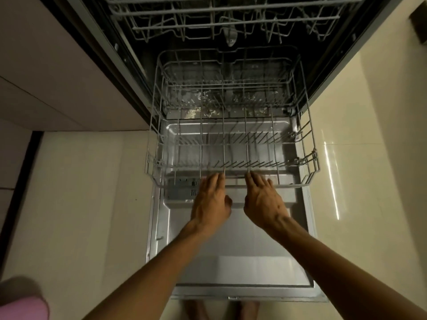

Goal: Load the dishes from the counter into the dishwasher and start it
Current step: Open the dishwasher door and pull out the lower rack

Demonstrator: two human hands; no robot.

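The dishwasher stands open with its door (231, 262) folded down flat toward me. The empty grey wire lower rack (309, 158) is drawn partway out over the door. My left hand (211, 199) and my right hand (263, 199) sit side by side, backs up, at the middle of the rack's front rail, fingers hooked over the wire. The upper rack (231, 21), also empty, stays inside the dark tub. No dishes or counter are in view.
Pale cabinet fronts (57, 77) run along the left of the dishwasher. Glossy cream floor tiles (92, 204) lie on both sides of the door. My bare feet (221, 310) show just under the door's front edge. A pink blurred shape (23, 306) fills the bottom left corner.
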